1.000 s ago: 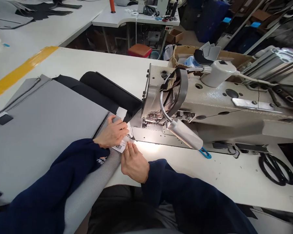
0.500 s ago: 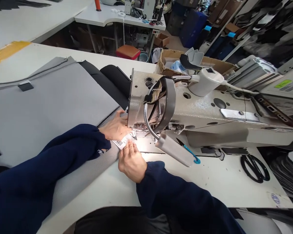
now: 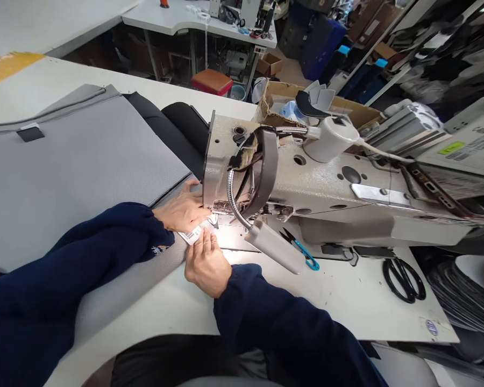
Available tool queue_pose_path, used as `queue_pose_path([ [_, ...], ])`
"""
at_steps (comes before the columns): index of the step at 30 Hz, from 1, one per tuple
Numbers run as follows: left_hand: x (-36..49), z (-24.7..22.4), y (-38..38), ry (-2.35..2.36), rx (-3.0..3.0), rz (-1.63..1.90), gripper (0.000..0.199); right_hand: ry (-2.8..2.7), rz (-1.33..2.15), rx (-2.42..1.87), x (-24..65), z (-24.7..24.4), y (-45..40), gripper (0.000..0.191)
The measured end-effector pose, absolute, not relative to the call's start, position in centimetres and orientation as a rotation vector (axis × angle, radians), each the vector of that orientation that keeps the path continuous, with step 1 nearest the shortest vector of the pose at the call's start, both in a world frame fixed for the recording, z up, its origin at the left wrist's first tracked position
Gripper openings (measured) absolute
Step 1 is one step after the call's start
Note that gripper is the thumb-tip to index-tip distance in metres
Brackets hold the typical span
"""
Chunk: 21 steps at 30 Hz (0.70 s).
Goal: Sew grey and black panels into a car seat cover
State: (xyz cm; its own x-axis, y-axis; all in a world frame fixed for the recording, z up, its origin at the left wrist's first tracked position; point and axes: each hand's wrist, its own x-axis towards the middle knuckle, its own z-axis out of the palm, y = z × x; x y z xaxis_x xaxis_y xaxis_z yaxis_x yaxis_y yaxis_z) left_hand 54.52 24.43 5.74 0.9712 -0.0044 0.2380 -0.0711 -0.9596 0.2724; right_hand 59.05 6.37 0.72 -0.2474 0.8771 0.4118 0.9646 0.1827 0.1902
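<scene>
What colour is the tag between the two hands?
The tag is white with black stripes, clearest in the head view.

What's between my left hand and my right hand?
A white label with a barcode, on grey fabric; it shows in the head view.

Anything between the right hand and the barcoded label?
Nothing visible: the right hand is at the barcoded label, by its right-hand edge. The left hand lies just beyond the label, next to the sewing machine, not in between.
</scene>
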Motion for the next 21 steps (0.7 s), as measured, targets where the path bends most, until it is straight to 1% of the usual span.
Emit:
queue_pose_path([
  [5,52.9,7.1,22.9,0.021,3.112,0.251,0.017,-2.358,-0.411,-1.768,59.3,1.7,6.2,0.041],
  [7,52.2,7.7,21.8,0.145,3.217,0.229,0.017,-2.398,-0.424,-1.761,59.2,1.9,6.3,0.039],
  [9,51.8,8.1,20.8,0.286,3.279,0.190,0.022,-2.435,-0.469,-1.740,59.1,1.9,6.4,0.036],
  [13,51.7,8.7,19.2,0.374,3.215,0.055,0.025,-2.407,-0.587,-1.721,58.4,1.8,6.1,0.035],
  [15,51.7,8.7,18.6,0.403,3.156,0.038,0.020,-2.391,-0.590,-1.702,58.1,1.8,5.8,0.035],
  [19,51.8,8.3,17.7,0.433,3.181,0.111,0.005,-2.393,-0.534,-1.700,57.8,2.0,5.5,0.035],
  [21,51.9,8.1,17.5,0.398,3.238,0.163,0.004,-2.371,-0.545,-1.706,57.7,2.1,5.6,0.035],
])
